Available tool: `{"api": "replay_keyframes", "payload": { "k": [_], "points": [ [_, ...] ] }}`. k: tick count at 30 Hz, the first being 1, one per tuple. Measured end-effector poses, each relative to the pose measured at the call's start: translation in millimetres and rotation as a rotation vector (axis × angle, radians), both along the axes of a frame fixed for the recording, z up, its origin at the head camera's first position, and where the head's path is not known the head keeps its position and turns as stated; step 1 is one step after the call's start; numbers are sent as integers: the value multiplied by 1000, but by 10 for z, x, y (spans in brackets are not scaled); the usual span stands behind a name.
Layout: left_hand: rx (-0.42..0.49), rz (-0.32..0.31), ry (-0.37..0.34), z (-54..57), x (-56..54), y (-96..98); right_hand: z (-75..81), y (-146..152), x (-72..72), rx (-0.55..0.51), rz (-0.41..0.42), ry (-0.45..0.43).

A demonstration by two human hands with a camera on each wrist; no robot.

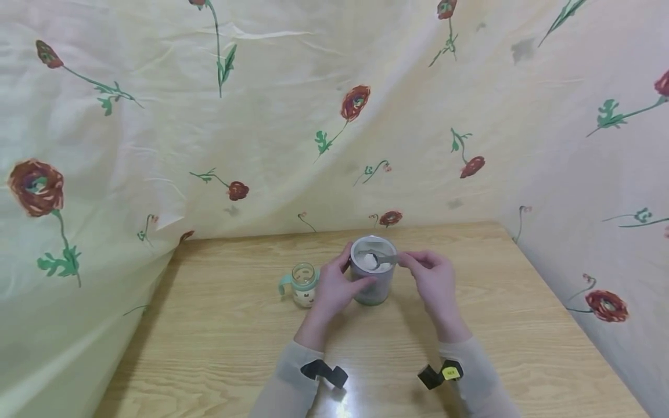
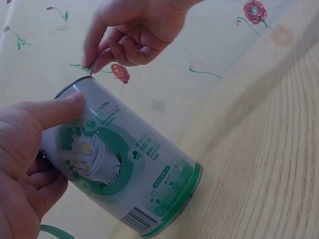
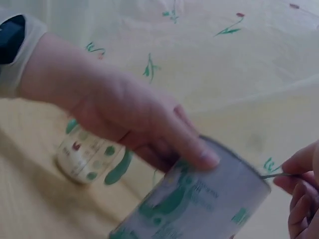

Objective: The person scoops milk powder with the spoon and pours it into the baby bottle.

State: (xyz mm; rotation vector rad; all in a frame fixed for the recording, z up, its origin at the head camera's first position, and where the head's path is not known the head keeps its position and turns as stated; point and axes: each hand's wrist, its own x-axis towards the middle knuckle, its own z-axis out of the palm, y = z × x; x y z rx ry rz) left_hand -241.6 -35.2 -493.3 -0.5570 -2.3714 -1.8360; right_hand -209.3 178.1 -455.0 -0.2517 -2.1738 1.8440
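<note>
A white and green milk powder can stands on the wooden table with its top uncovered and pale powder inside. My left hand grips the can near its rim, thumb on the near side and fingers around the far left. Between thumb and fingers my right hand pinches the handle of a scoop. The scoop's bowl, heaped with white powder, is at the can's mouth. In the left wrist view the can shows a printed milk picture and a barcode; the scoop's bowl is hidden there.
Left of the can is a small baby bottle with a mint-green collar and handles, its mouth uncapped. A flowered cloth hangs behind and beside the wooden table. A strapped camera sits on each sleeve.
</note>
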Motion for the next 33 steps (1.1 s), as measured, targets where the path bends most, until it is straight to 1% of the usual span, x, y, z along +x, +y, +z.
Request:
{"api": "replay_keyframes", "payload": {
  "k": [2,5,9,12,17,24,31,33],
  "points": [
    [-18,8,3,-9,12,9,-62,25,18,-26,-12,15],
    [-31,27,3,-22,30,30,-114,29,48,-46,-15,42],
    [3,55,-22,-30,46,68,-149,-4,51,-70,-26,94],
    [29,68,-32,-24,54,90,-178,-27,34,-100,-40,114],
    [42,69,-20,-13,63,109,-215,-45,22,-134,-69,144],
    [25,75,-22,-3,61,99,-278,-87,-10,-110,-96,224],
    [27,69,-9,-22,56,100,-331,-94,-26,-135,-131,291],
    [28,66,-4,-25,54,100,-337,-88,-30,-123,-133,302]
  ]
}}
